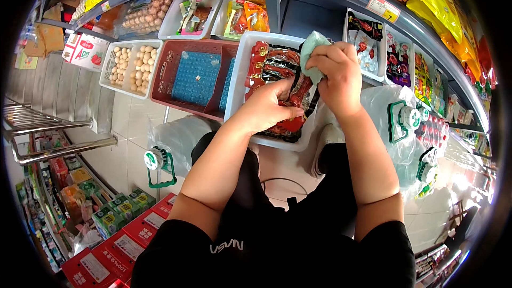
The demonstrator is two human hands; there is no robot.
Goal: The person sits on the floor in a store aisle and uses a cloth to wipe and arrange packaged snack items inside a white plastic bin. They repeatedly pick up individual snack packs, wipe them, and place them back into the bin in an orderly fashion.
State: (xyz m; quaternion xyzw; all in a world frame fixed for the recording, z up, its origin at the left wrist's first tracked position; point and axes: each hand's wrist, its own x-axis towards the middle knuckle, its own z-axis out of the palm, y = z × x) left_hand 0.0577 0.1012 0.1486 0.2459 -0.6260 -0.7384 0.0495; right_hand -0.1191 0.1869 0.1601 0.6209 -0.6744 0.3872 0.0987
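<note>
A white plastic bin [232, 93] in front of me holds several red-and-black snack packets [268, 64] with reddish-brown food showing through their windows. My left hand [266, 108] is closed on one such snack packet [302, 92], which it tilts up over the bin with thumb and fingers. Bunched in the fingers of my right hand [339, 74] is a pale green cloth [313, 48], at the packet's upper edge. Part of the held packet is hidden behind my hands.
To the left stand a brown basket [160, 82] lined with blue bubble wrap and a white egg tray [108, 61]. Shelf bins [362, 48] are beyond. Large clear bottles with green handles [396, 122] flank my legs. Red boxes [114, 250] sit at lower left, near a metal rail [69, 151].
</note>
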